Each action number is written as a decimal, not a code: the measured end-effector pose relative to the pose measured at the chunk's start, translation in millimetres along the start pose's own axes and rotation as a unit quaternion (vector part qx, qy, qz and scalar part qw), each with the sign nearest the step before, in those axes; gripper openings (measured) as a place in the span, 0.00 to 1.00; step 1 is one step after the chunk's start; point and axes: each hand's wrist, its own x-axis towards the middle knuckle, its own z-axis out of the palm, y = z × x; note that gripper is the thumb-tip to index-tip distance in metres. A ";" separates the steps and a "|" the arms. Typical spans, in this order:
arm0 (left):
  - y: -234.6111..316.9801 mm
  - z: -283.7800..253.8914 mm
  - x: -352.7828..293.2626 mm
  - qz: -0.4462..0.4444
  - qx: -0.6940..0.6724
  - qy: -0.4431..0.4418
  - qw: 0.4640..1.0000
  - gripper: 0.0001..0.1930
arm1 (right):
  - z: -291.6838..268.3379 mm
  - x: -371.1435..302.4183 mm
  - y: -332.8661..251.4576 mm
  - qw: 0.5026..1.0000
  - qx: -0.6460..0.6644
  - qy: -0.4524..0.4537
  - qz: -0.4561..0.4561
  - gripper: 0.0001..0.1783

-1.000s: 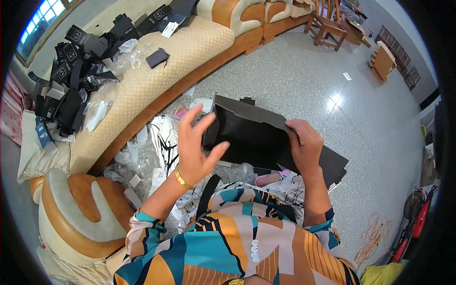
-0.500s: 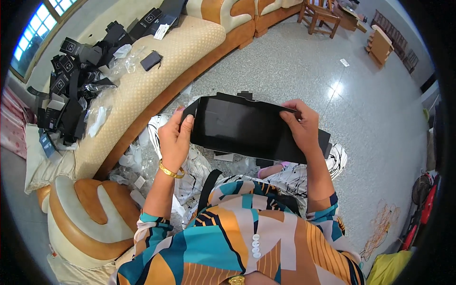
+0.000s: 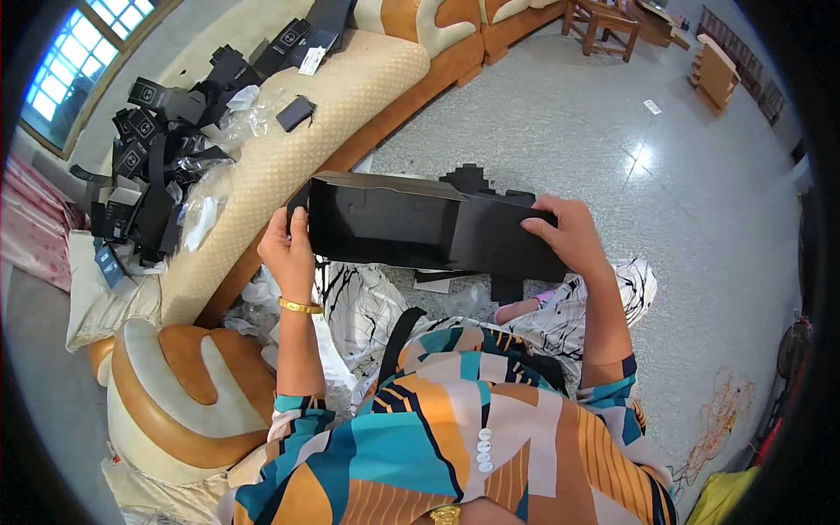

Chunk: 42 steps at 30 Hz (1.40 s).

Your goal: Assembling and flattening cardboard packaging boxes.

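Note:
A long black cardboard box (image 3: 385, 223) is held up in front of my lap, its open side facing me and nothing visible inside. My left hand (image 3: 287, 254) grips its left end, thumb on the near side and fingers partly hidden behind. At the other end, my right hand (image 3: 573, 234) pinches the upper edge of the box's flat flap (image 3: 507, 236), with the thumb in front. Beyond and below the box, more black cardboard (image 3: 465, 178) shows on the floor, partly covered by it.
On the cream sofa (image 3: 367, 74) lies a pile of small black boxes (image 3: 140, 166) with clear plastic wrapping. A dark pouch (image 3: 296, 114) rests beside them. Clear plastic (image 3: 254, 297) litters the floor by my left leg. A wooden chair (image 3: 604, 28) stands far off.
The box has opened out, its hollow inside now showing with the flap extended to the right. My left hand has moved left, and my right hand slightly right.

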 end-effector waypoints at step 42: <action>83.0 18.1 -16.6 0.193 0.021 -0.012 0.981 0.07 | 44.2 -0.4 -81.6 0.984 -0.045 0.081 -0.154 0.10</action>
